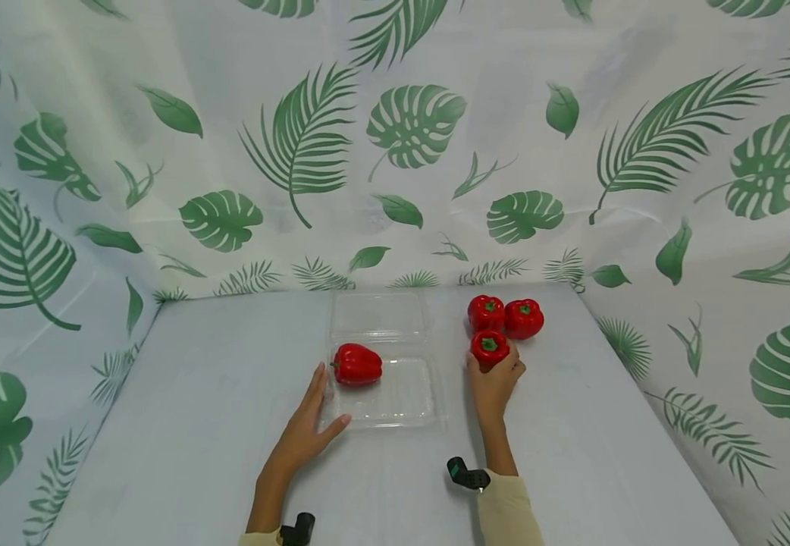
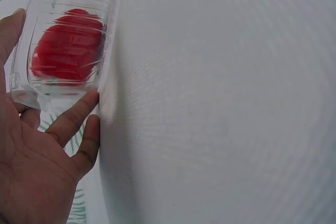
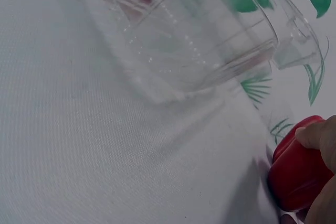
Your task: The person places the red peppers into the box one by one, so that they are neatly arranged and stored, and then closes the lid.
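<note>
right hand: my right hand (image 1: 495, 385) is closed around a red pepper (image 1: 490, 346), thumb on one side and fingers on the other. the pepper is stem-up, at the front of a group of three, to the right of the container. i judge the side hold suits it: the round flanks give purchase, and the two rear peppers (image 1: 524, 319) sit close behind, leaving the front easier to reach. whether it is off the table (image 1: 197, 425) i cannot tell.

left hand: my left hand (image 1: 304, 436) grasps nothing; fingers extended along the left side of the clear container (image 1: 409, 390), thumb apart from them near its front corner. probably a brace, since thin plastic should slide easily.

container: lid (image 1: 377, 315) laid back behind the base, hinge between, so the base is uncovered from above. one pepper (image 1: 357, 365) lies on its side in the left part of the base, stem pointing left toward my fingers. set there, it leaves the right part of the base bare.
</note>
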`<state>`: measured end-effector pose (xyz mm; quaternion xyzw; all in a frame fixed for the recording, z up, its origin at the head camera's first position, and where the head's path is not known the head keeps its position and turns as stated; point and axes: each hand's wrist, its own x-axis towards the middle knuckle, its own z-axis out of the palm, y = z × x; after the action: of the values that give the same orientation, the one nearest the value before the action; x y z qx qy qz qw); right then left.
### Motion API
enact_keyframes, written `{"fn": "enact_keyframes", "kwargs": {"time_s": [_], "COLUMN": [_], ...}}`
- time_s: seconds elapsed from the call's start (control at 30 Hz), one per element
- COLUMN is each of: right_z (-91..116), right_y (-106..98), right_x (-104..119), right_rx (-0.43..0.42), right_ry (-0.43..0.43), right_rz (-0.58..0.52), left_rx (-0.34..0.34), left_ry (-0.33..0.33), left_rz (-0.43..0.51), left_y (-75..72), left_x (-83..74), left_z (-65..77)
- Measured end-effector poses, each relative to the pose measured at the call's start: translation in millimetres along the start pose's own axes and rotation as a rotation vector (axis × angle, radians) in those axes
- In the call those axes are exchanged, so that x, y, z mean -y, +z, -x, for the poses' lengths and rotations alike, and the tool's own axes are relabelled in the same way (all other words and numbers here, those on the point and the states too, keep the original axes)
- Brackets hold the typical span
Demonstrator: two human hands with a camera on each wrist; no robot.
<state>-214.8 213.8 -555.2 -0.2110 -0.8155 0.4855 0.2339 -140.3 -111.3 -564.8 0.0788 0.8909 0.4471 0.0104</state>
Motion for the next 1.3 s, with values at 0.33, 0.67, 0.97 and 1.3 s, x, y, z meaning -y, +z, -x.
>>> {"fn": "enact_keyframes", "kwargs": {"time_s": [0.33, 0.67, 0.97, 1.3], "right_z": [-2, 0, 0, -2], "right_y": [-7, -10, -13, -17], "right_x": [-4, -10, -9, 5], "right_rx": [0.05, 0.029, 0.02, 0.163], "right_ry": [0.029, 0.008, 0.013, 0.128], "right_rz": [-0.006, -0.052, -0.225, -0.372], "left_rx": [-0.016, -0.016, 0.006, 0.0], "left_ry": [0.002, 0.005, -0.001, 0.0], "left_rz": [0.005, 0.003, 0.018, 0.02], "left_y": [1.5, 0.7, 0.2, -0.7], "left_x": [3.1, 1.4, -0.4, -2.3], "left_z": [1.2, 2.7, 1.7, 0.8]}}
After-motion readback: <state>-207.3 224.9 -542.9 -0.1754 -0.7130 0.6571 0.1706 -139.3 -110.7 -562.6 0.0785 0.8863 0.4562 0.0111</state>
